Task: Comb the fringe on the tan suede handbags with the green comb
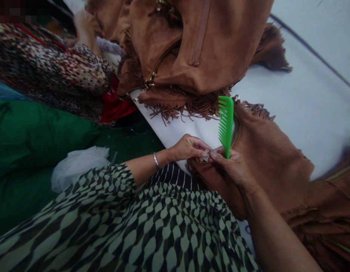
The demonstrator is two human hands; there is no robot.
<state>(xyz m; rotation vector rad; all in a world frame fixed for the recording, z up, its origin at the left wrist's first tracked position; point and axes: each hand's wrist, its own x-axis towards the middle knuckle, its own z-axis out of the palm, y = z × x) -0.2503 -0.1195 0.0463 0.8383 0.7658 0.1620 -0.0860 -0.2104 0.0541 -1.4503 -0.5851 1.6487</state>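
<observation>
Your left hand (188,146) pinches a small metal bit (206,155) between thumb and fingertips, just beside the nearer brown article (273,151). Your right hand (237,166) grips the green comb (228,122) — teeth facing left — its fingertips meeting the bit; cannot tell whether they pinch it too. Fringed brown material (220,56) lies ahead on the white table (316,109).

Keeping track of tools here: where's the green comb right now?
In the head view, the green comb is just right of centre, held in the right hand, with brown material to its right.
</observation>
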